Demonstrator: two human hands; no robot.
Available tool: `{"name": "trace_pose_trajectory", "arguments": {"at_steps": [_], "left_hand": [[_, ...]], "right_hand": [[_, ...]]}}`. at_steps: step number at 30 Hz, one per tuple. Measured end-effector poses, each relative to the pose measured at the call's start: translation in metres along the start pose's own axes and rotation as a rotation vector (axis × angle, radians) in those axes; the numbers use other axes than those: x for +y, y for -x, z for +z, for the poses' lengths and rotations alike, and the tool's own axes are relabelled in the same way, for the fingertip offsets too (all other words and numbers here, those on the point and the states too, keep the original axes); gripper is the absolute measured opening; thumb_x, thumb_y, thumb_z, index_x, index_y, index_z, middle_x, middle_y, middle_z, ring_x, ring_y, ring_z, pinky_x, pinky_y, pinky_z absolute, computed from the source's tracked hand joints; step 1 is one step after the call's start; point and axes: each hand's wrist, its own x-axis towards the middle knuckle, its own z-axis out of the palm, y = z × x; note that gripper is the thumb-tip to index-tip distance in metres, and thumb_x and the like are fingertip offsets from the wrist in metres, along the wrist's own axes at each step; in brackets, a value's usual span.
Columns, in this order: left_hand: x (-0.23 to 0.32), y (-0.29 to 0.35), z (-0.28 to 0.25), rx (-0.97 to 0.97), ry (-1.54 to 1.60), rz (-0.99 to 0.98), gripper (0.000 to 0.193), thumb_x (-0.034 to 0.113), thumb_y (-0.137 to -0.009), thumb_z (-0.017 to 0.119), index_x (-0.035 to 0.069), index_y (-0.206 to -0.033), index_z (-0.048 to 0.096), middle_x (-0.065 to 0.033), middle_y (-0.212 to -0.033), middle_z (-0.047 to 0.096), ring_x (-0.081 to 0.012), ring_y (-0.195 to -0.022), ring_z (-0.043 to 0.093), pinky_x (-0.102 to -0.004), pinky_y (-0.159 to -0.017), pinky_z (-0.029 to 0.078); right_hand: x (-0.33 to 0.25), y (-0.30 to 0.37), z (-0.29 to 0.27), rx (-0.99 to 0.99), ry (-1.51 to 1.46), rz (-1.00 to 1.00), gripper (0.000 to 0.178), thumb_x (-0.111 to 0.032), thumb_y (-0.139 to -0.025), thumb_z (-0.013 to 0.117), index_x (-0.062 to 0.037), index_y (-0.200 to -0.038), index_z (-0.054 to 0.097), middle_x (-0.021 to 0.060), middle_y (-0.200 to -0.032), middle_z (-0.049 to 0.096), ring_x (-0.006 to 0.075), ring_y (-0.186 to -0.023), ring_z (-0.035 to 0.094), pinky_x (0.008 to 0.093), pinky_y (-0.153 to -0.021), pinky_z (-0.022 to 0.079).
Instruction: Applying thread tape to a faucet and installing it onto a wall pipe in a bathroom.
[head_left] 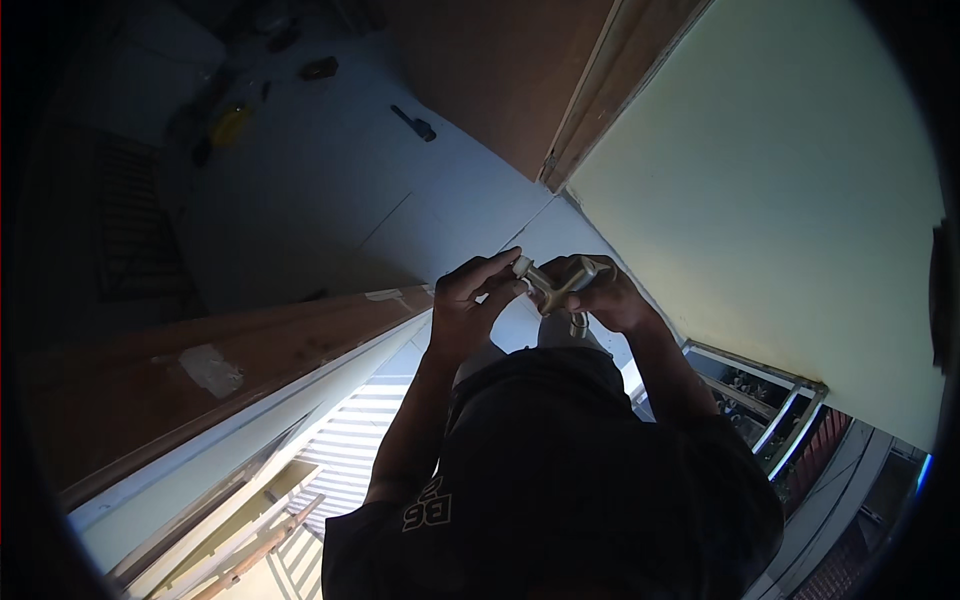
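Observation:
A metal water tap [556,292] is held up in front of my body. My right hand [612,297] wraps round its body and handle side. Its inlet end points toward my left hand [474,300] and carries a white band [522,265], which looks like thread tape. My left thumb and fingers are closed in at this white end, one fingertip above it and one below. Below the tap's body, its curved spout hangs down. Part of the tap is covered by my right fingers.
On the far floor [350,195] lies a dark wrench [414,124], with a yellow-and-black item [230,125] farther left in shadow. A brown door [490,80] stands ahead, and a pale wall [770,200] rises at right. The brown door frame [230,370] is at left.

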Motion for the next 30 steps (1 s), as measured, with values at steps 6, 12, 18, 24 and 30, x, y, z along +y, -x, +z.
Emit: {"name": "trace_pose_trajectory", "arguments": {"at_steps": [6,12,18,24,30], "left_hand": [[0.000,0.017,-0.029,-0.331,0.123,-0.176,0.036,-0.003,-0.090,0.069,-0.002,-0.125,0.063,-0.0121,-0.097,0.072,-0.0162,-0.089,0.071,-0.0300,-0.083,0.060],[0.005,0.038,0.006,-0.522,0.342,-0.208,0.039,0.007,-0.091,0.073,-0.003,-0.126,0.059,-0.0056,-0.090,0.064,-0.0111,-0.081,0.066,-0.0279,-0.075,0.057],[0.015,0.086,0.061,-0.518,0.060,-0.038,0.036,0.011,-0.085,0.081,0.000,-0.109,0.058,-0.0078,-0.090,0.066,-0.0131,-0.079,0.068,-0.0280,-0.074,0.057],[0.015,0.144,0.125,-0.555,0.034,-0.058,0.025,0.008,-0.089,0.077,0.001,-0.102,0.057,-0.0068,-0.091,0.067,-0.0105,-0.079,0.065,-0.0255,-0.074,0.055],[0.020,0.217,0.187,-0.667,0.068,-0.021,0.024,0.004,-0.090,0.074,0.001,-0.105,0.055,-0.0061,-0.092,0.065,-0.0081,-0.077,0.061,-0.0229,-0.071,0.052]], "right_hand": [[0.048,0.061,0.065,0.303,-0.371,0.008,0.059,-0.041,-0.073,0.081,0.0016,-0.112,0.068,0.0171,-0.107,0.068,0.0214,-0.087,0.066,0.0292,-0.066,0.050],[0.051,0.129,0.105,0.572,-0.385,-0.071,0.049,-0.027,-0.076,0.081,0.0029,-0.112,0.068,0.0112,-0.091,0.071,0.0154,-0.081,0.063,0.0281,-0.064,0.048],[0.058,0.191,0.125,0.701,-0.263,-0.209,0.042,-0.013,-0.078,0.078,0.0027,-0.115,0.068,0.0082,-0.094,0.070,0.0160,-0.088,0.064,0.0307,-0.077,0.049],[0.073,0.280,0.146,0.885,-0.207,-0.269,0.039,-0.006,-0.072,0.078,0.0000,-0.110,0.070,0.0129,-0.120,0.060,0.0192,-0.098,0.061,0.0342,-0.084,0.050],[0.098,0.381,0.162,0.994,-0.202,-0.329,0.039,-0.010,-0.071,0.074,0.0010,-0.109,0.070,0.0121,-0.112,0.064,0.0188,-0.094,0.063,0.0325,-0.080,0.050]]}}
